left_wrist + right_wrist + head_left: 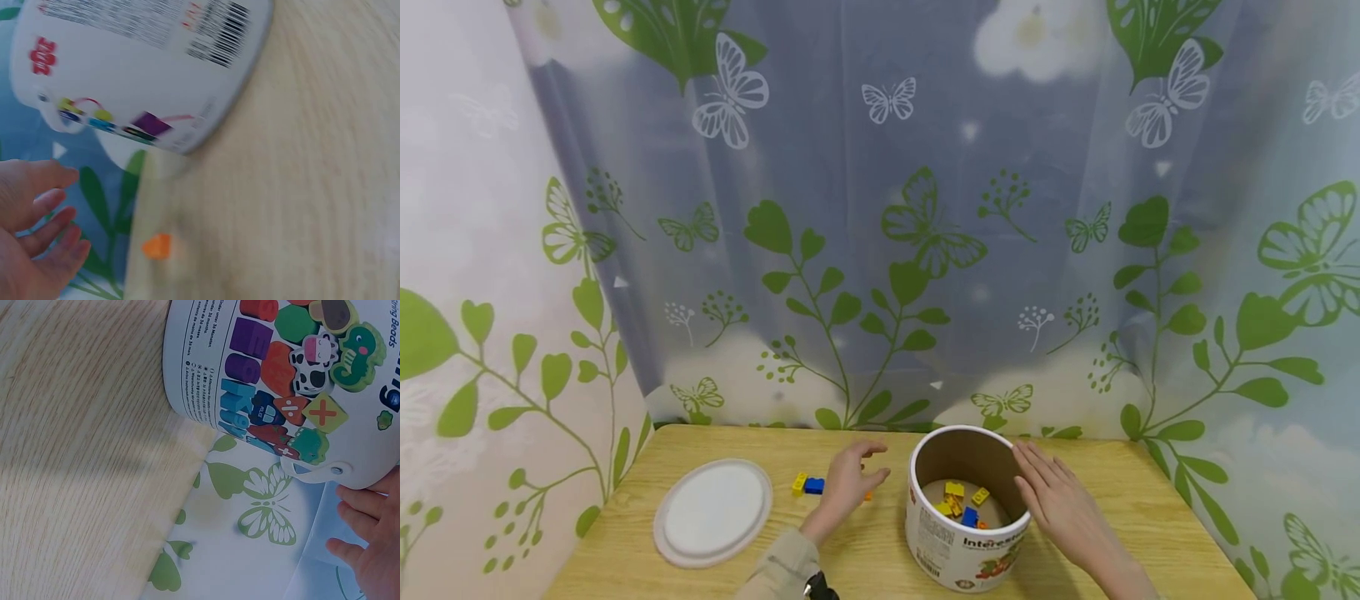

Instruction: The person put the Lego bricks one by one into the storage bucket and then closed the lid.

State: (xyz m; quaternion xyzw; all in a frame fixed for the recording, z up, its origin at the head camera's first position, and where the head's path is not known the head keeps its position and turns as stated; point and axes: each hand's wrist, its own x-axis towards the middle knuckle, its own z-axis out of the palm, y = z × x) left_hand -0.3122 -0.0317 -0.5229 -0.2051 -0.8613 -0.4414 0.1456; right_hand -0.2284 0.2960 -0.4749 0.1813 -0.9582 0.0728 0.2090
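Note:
A round white cardboard bucket (pixel 967 550) stands upright on the table, its top uncovered. Yellow toy bricks (pixel 954 489), a blue brick (pixel 970 517) and some orange pieces lie on its bottom. My right hand (pixel 1063 508) rests at the bucket's right rim with its fingers extended. Left of the bucket, my left hand (pixel 846 483) hovers with loosely bent fingers and nothing between them. Beside it on the table are a yellow brick (pixel 800 483) and a blue brick (pixel 814 486). An orange brick (pixel 157 246) shows in the left wrist view; in the head view the left hand partly covers it.
A round white lid (pixel 713 512) lies flat at the left of the wooden table (pixel 865 571). Behind the table's back edge hangs a curtain (pixel 865 250) printed with leaves and butterflies. A small white handle (pixel 312 472) sits on the bucket's side.

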